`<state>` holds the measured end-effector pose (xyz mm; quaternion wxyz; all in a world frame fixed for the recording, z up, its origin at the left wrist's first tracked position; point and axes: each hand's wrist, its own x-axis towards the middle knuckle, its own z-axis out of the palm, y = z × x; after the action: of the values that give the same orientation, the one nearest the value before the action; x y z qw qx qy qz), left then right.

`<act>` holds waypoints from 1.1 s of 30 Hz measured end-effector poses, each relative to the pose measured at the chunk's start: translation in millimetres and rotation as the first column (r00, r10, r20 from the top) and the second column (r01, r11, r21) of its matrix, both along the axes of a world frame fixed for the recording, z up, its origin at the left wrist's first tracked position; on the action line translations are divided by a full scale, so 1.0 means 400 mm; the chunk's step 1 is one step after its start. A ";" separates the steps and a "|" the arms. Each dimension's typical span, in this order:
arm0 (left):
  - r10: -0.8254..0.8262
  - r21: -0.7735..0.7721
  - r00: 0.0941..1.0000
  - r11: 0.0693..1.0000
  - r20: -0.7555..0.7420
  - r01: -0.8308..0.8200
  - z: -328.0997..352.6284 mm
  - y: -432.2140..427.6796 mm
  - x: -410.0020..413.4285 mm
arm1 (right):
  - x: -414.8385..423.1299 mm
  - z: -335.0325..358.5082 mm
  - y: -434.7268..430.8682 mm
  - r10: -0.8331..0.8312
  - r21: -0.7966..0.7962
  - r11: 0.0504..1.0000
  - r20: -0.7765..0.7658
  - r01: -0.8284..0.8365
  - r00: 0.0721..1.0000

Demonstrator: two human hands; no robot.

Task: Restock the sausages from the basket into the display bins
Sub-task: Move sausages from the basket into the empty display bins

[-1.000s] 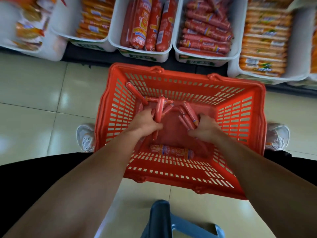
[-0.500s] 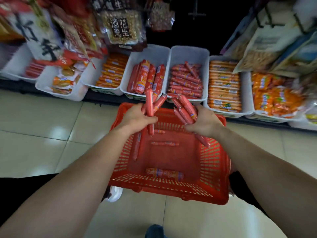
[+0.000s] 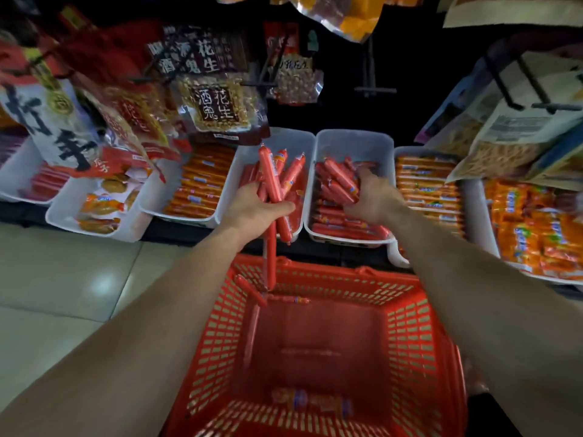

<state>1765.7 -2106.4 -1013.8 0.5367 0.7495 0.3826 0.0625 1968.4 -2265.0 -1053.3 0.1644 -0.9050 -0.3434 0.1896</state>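
My left hand (image 3: 252, 211) grips a sausage bundle (image 3: 273, 181) over one bin (image 3: 296, 143). My right hand (image 3: 375, 198), apart from it, clasps sausages (image 3: 339, 181) inside the adjacent bin (image 3: 353, 143). The basket (image 3: 419, 326) lies below both hands.

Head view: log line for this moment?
left hand grips long sausages over one bin | right hand holds short sausages in neighbouring bin | basket: few sausages inside
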 end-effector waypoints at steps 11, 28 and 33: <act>0.041 0.017 0.999 0.999 0.017 -0.042 -0.044 -0.010 0.154 | -0.088 -0.030 -0.064 0.207 0.027 0.978 0.064 -0.209 0.976; -0.009 0.234 0.995 0.972 -0.097 0.032 -0.023 0.024 0.217 | -0.023 -0.048 -0.109 0.099 -0.062 0.994 0.092 -0.093 0.991; -0.215 0.371 0.946 0.881 -0.242 0.295 -0.067 0.012 0.259 | 0.029 -0.085 -0.108 -0.152 0.105 0.986 0.206 0.133 0.967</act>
<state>1869.4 -2101.6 -1040.6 0.3350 0.8901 0.3092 -0.0049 1980.1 -2308.3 -1087.3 0.1804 -0.9342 -0.3013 0.0634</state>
